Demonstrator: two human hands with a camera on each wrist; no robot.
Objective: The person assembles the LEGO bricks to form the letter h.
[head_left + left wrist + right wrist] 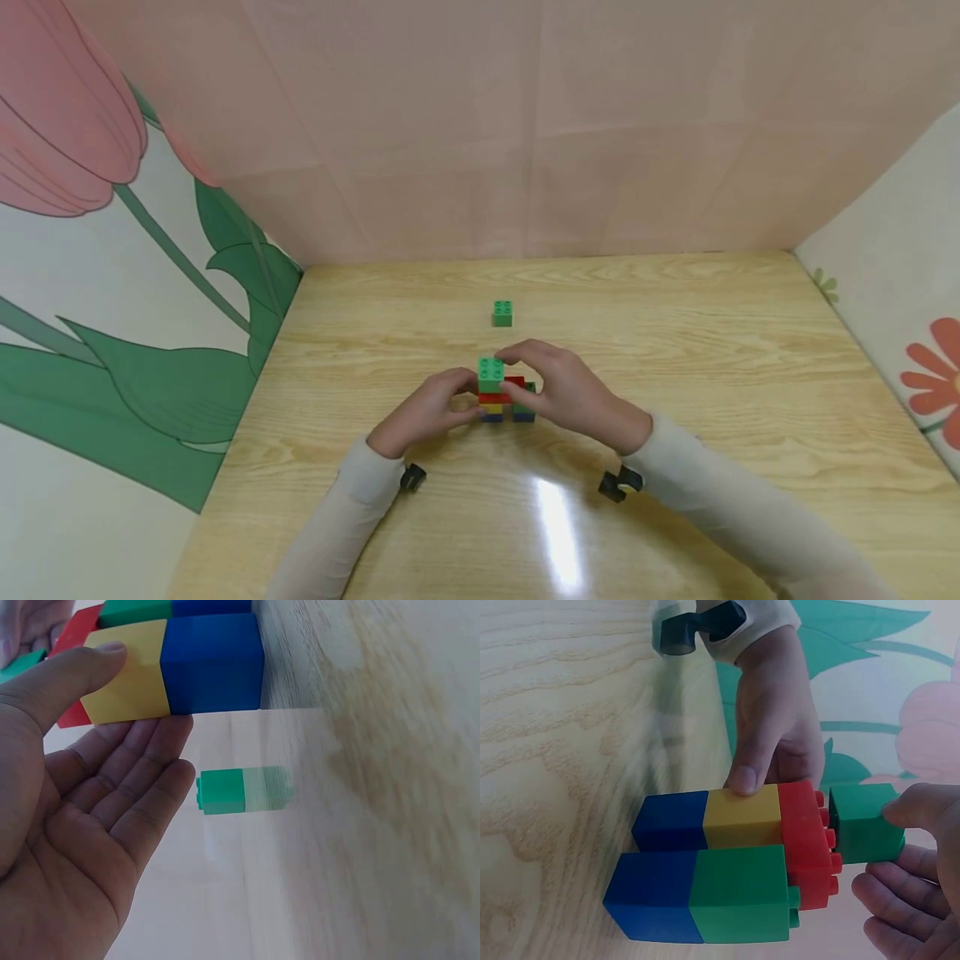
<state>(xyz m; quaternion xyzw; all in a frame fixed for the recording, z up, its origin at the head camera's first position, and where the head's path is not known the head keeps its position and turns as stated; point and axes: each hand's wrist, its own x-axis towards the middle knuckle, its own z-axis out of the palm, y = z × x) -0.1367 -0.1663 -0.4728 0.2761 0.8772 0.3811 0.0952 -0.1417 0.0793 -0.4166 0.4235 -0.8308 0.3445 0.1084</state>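
Note:
A small brick build stands on the table. A blue brick (214,664) carries a yellow brick (742,817), with a long red brick (806,847) on top. On its right side, a green brick (739,896) sits on another blue brick (652,896). My left hand (429,408) grips the build, thumb on the yellow brick and fingers on the far side. Between thumb and fingers my right hand (573,387) pinches a loose green brick (866,823), right at the red brick's studs over the left end.
Farther back on the table (360,317) stands one more green brick (502,314), in line with the build. A pink wall (525,167) closes off the back, with printed flower panels (180,375) at the sides.

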